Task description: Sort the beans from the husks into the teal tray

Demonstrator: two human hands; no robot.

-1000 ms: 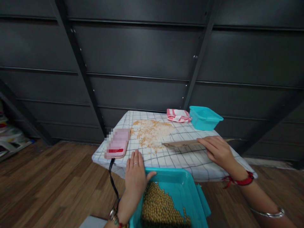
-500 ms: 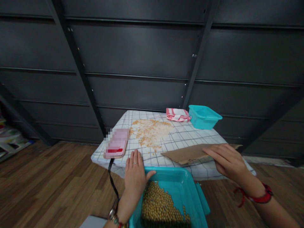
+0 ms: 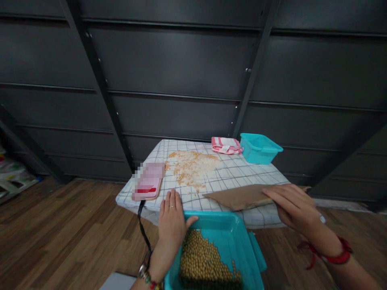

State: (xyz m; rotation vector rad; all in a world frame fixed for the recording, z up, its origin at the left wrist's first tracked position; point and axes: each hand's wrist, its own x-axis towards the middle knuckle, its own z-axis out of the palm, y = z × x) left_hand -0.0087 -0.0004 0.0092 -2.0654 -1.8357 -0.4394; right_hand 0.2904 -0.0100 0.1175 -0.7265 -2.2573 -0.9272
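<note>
My left hand lies flat at the table's front edge, fingers stretched out, the thumb over the rim of a teal plastic bin. Inside that bin are many round yellowish soybeans, heaped toward the left and near side. My right hand grips the right end of a flat brown cardboard piece, held slanted low over the cloth's front right. Loose soybeans and a pale powdery or grainy material are spread over the middle of the checked tablecloth.
A pink phone, partly blurred out, lies at the table's left. A folded red-and-white striped cloth and a smaller teal container stand at the back right. Behind rises a dark panelled wall.
My right hand has turned slightly and shifted a little right, with the cardboard tilting and its left tip edging left. My left hand stays in place.
</note>
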